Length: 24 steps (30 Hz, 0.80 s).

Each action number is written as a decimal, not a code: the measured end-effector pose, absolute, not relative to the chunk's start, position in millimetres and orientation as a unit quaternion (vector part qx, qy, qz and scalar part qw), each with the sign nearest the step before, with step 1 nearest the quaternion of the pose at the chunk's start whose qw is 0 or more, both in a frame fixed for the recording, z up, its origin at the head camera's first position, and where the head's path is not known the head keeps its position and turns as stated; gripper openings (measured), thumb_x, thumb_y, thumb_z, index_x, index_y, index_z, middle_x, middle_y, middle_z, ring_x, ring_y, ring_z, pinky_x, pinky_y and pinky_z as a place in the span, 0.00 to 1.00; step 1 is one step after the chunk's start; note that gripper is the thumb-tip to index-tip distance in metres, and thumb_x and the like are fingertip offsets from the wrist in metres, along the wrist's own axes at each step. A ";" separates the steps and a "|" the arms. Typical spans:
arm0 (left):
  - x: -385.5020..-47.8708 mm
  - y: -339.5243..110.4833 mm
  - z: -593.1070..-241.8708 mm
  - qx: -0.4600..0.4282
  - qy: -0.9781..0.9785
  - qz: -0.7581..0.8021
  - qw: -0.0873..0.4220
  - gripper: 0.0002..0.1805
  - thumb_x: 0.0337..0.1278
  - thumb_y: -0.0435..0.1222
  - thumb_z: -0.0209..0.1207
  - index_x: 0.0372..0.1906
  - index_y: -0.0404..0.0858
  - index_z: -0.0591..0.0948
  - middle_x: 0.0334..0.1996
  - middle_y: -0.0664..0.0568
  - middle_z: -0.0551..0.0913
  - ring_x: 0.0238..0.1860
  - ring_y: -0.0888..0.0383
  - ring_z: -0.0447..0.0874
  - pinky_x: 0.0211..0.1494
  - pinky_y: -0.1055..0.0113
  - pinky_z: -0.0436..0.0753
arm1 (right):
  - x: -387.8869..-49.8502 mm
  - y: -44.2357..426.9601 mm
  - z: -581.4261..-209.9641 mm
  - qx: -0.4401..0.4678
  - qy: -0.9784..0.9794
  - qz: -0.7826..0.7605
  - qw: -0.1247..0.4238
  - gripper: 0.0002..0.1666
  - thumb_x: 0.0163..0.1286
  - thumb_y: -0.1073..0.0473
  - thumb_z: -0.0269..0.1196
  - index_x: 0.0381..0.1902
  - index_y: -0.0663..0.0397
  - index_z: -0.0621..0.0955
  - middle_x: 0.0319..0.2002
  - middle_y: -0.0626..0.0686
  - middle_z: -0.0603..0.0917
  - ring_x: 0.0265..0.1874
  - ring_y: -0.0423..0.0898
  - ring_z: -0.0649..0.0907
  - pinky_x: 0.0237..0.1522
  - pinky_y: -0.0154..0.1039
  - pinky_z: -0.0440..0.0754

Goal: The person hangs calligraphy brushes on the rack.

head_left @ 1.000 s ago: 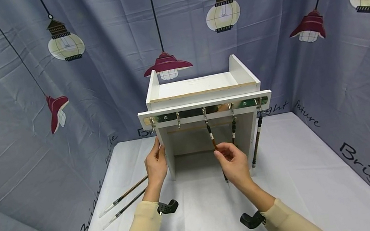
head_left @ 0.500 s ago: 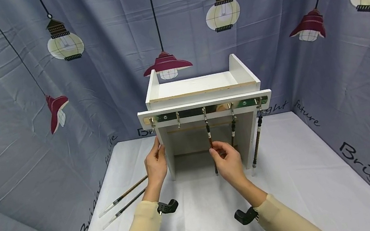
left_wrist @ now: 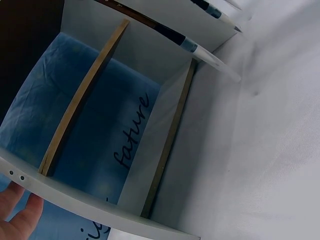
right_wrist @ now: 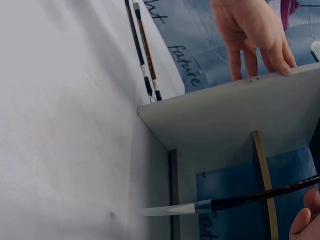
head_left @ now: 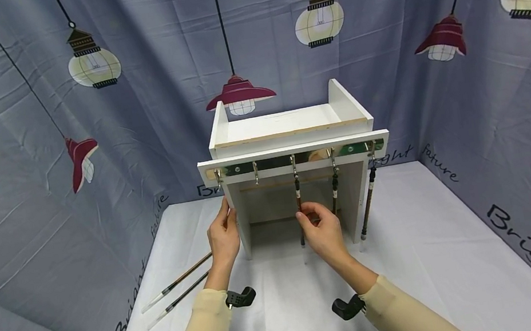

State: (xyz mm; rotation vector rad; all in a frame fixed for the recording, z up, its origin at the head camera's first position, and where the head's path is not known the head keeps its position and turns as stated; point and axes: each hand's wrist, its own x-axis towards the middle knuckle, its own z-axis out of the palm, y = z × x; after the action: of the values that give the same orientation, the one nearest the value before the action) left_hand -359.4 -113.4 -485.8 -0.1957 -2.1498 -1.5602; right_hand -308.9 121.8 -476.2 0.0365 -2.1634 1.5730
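A white wooden stand (head_left: 287, 140) carries a metal strip of hooks along its front. From the middle hook a brush (head_left: 298, 195) hangs nearly upright, its handle pinched between thumb and fingers of my right hand (head_left: 324, 231). The right wrist view shows this brush (right_wrist: 235, 201) crossing the stand's inside, with only fingertips (right_wrist: 301, 220) at the right edge. My left hand (head_left: 224, 242) rests with extended fingers on the outside of the left side panel (right_wrist: 225, 117). Two of its fingertips (left_wrist: 31, 212) show beside the panel in the left wrist view.
Two more brushes hang on the right, one (head_left: 334, 184) beside the middle one and another (head_left: 369, 204) at the last hook. Left of the stand, two brushes (head_left: 186, 273) lie on the white cloth (head_left: 280, 325). A patterned curtain (head_left: 163, 48) surrounds the cloth.
My right hand has shifted left, and the middle brush has swung from a tilt to nearly upright. The left hand has stayed at the side panel.
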 end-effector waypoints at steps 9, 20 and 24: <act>-359.2 -113.0 -486.1 -0.061 -0.787 -0.567 0.235 0.26 0.79 0.43 0.55 0.75 0.44 0.71 0.72 0.45 0.73 0.64 0.45 0.82 0.64 0.47 0.82 | -308.4 123.6 -476.0 0.019 -0.779 0.576 0.247 0.12 0.68 0.62 0.71 0.49 0.55 0.87 0.42 0.54 0.88 0.38 0.44 0.83 0.38 0.28 0.77; -358.2 -113.5 -485.3 -0.061 -0.786 -0.572 0.226 0.26 0.79 0.42 0.55 0.76 0.43 0.70 0.73 0.45 0.73 0.65 0.45 0.81 0.65 0.47 0.81 | -298.6 135.9 -470.3 0.033 -0.778 0.573 0.257 0.12 0.68 0.63 0.72 0.49 0.55 0.87 0.42 0.53 0.88 0.38 0.43 0.83 0.38 0.27 0.77; -357.9 -113.2 -483.5 -0.063 -0.787 -0.568 0.231 0.26 0.79 0.42 0.55 0.76 0.43 0.70 0.72 0.45 0.73 0.63 0.45 0.83 0.63 0.46 0.83 | -293.1 142.8 -467.8 0.027 -0.776 0.575 0.258 0.12 0.68 0.63 0.72 0.49 0.54 0.87 0.43 0.53 0.87 0.38 0.41 0.82 0.38 0.26 0.77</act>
State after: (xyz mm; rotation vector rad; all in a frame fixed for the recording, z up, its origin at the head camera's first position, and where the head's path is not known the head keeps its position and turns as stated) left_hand -357.9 -113.2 -483.5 -0.1742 -2.1657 -1.5626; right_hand -293.1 142.8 -467.8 0.0723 -2.1038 1.5600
